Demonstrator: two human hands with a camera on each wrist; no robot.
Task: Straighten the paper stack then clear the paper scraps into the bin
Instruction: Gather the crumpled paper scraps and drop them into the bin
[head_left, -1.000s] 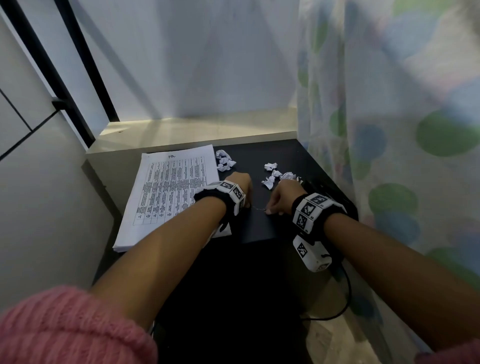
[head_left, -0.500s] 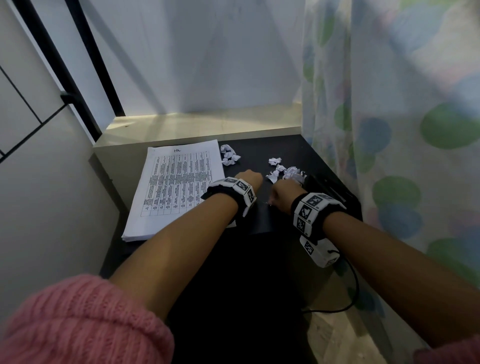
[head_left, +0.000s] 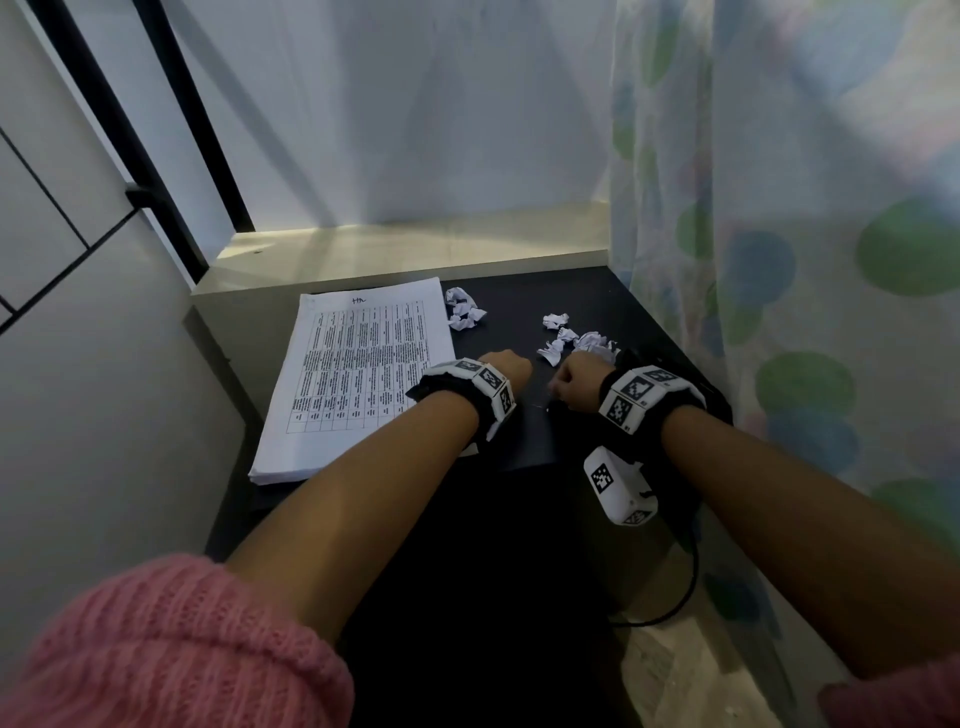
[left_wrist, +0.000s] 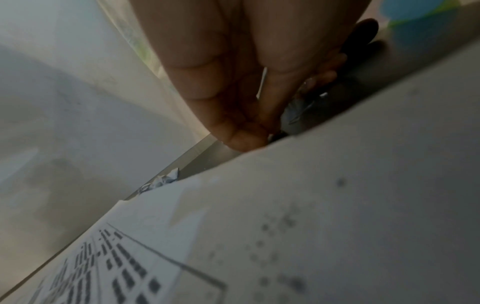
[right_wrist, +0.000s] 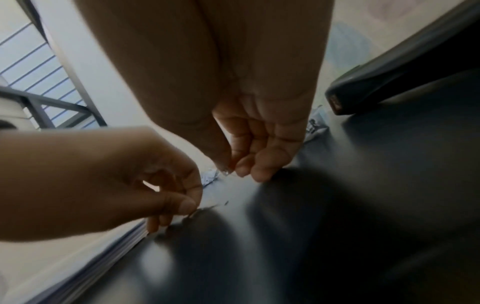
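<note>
A printed paper stack (head_left: 358, 374) lies on the left of the black table (head_left: 524, 291). Crumpled white scraps lie beside its far corner (head_left: 464, 309) and further right (head_left: 558, 332). My left hand (head_left: 506, 364) rests just right of the stack, fingers curled, thumb against forefinger. In the right wrist view this left hand (right_wrist: 182, 209) pinches a thin dark sliver (right_wrist: 205, 209) at the stack's edge (right_wrist: 78, 263). My right hand (head_left: 576, 379) sits close by, its curled fingertips (right_wrist: 259, 172) touching the table. I see nothing held in it. No bin is in view.
A black device (head_left: 691, 384) sits at the table's right edge behind my right wrist. A dotted curtain (head_left: 805, 260) hangs along the right side. A pale ledge (head_left: 405, 249) and wall close the back, and a grey panel (head_left: 104, 415) the left.
Both hands stay almost where they were, close together on the table. Only the head view has shifted a little.
</note>
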